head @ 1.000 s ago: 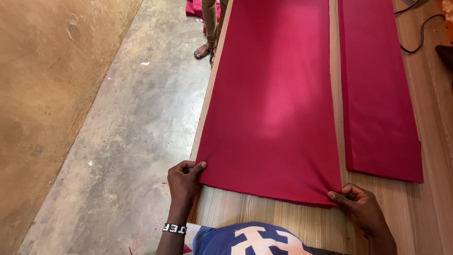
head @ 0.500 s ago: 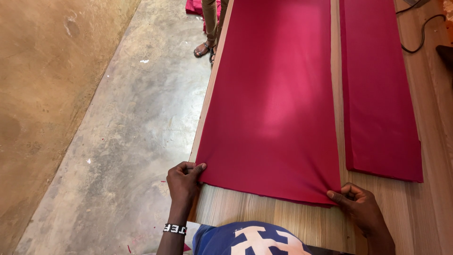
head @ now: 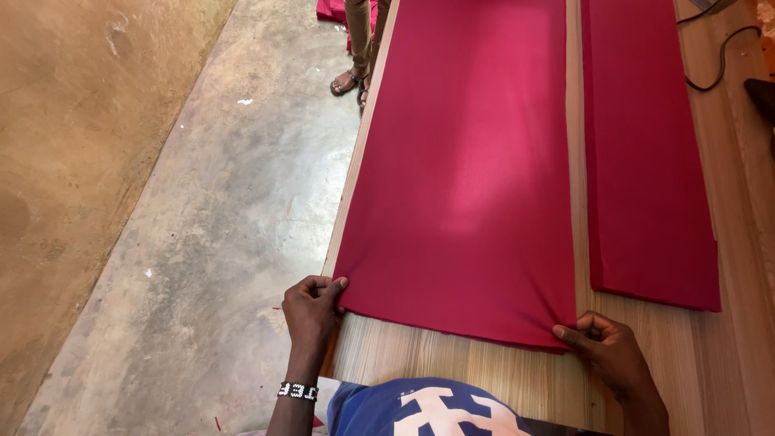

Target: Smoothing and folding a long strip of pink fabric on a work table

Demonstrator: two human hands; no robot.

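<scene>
A bare strip of wooden table (head: 452,367) runs along the lower middle of the frame, between the near edge of the wide red cloth (head: 468,186) and the person's blue shirt (head: 428,408); a hand could slide sideways there. It is closed at its ends by the left hand (head: 313,313) at the cloth's lower-left corner and the right hand (head: 605,347) at its lower-right corner. A narrow wooden gap separates the wide cloth from the second red cloth (head: 646,161) at right. At the upper right edge a black cable (head: 718,60) crosses bare wood. The concrete floor (head: 202,242) at left is open, except for another person's sandalled feet (head: 349,82) at top centre.
</scene>
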